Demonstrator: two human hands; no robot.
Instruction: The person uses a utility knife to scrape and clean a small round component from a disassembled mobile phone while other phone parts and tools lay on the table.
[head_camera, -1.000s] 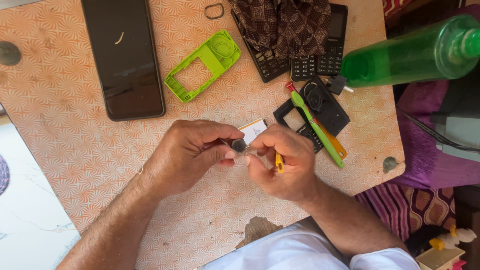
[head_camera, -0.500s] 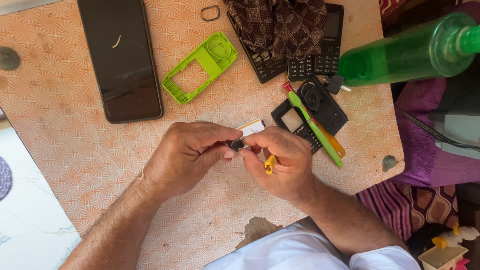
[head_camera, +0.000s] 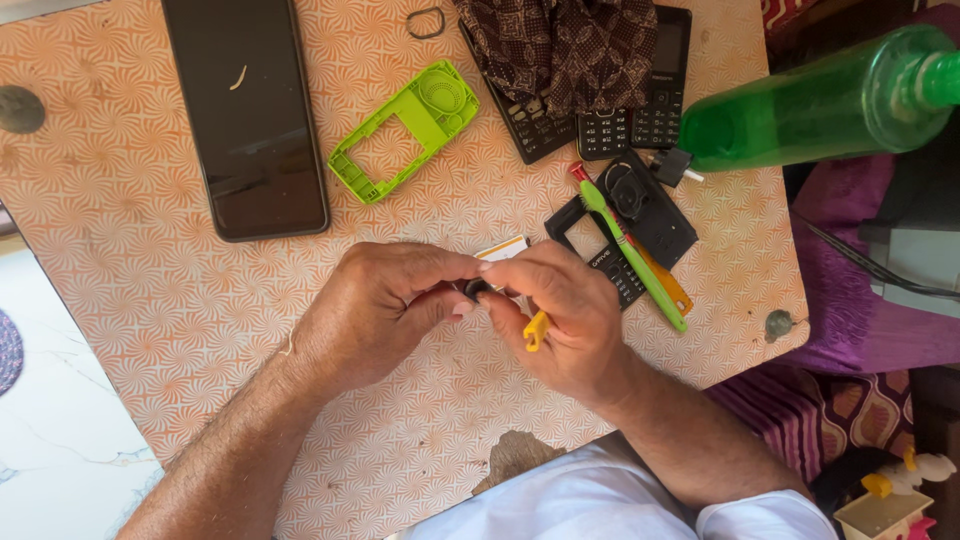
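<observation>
My left hand and my right hand meet over the middle of the orange patterned table. Between their fingertips they pinch a small dark part, mostly hidden by the fingers. A small yellow tool sticks out from the fingers of my right hand. A small white card lies on the table just behind the fingertips.
A black smartphone lies at the far left, a lime green phone frame beside it. Two keypad phones sit under a brown cloth. A black phone cover, a green toothbrush and a green bottle are on the right.
Both hands stay joined on the small part. The yellow tool in my right hand has shifted, now pointing down and left from the fingers.
</observation>
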